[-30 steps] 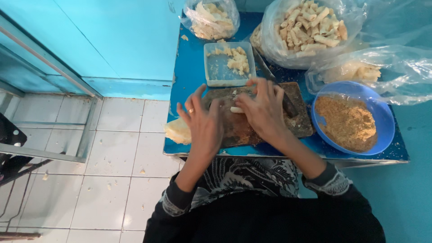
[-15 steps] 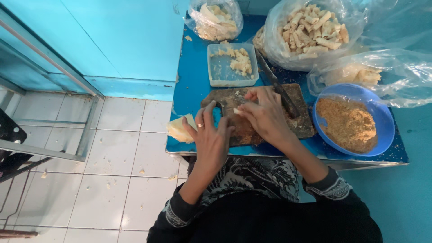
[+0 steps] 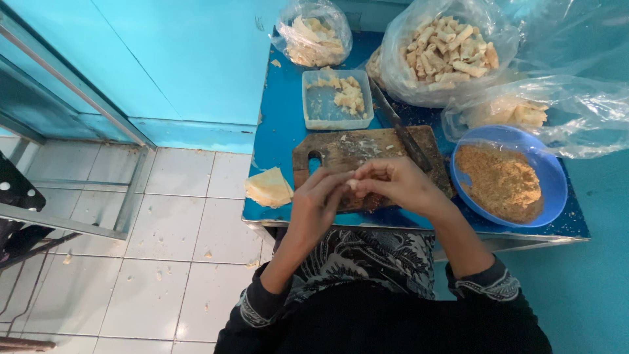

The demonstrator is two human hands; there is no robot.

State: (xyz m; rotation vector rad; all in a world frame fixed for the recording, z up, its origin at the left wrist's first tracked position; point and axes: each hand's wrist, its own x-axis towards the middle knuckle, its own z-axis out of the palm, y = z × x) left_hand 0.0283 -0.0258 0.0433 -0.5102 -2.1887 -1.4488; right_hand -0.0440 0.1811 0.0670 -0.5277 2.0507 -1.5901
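Observation:
My left hand (image 3: 319, 200) and my right hand (image 3: 398, 185) meet over the near edge of a dark wooden cutting board (image 3: 354, 149) on a small blue table (image 3: 278, 124). Both sets of fingertips pinch a small pale piece of rolled dough (image 3: 354, 184) between them. A knife (image 3: 401, 134) lies across the board's far right corner. A folded stack of pale wrappers (image 3: 268, 187) sits on the table's left edge, close to my left hand.
A blue bowl of brown crumbs (image 3: 503, 180) stands right of the board. A clear square tub with pale filling (image 3: 337, 98) is behind the board. Plastic bags of finished rolls (image 3: 452, 46) and wrappers (image 3: 313, 29) line the back. White tiled floor (image 3: 164, 229) lies left.
Both hands have lifted off the board and come together toward me, now holding the small rolled piece between the fingertips. The view has shifted slightly.

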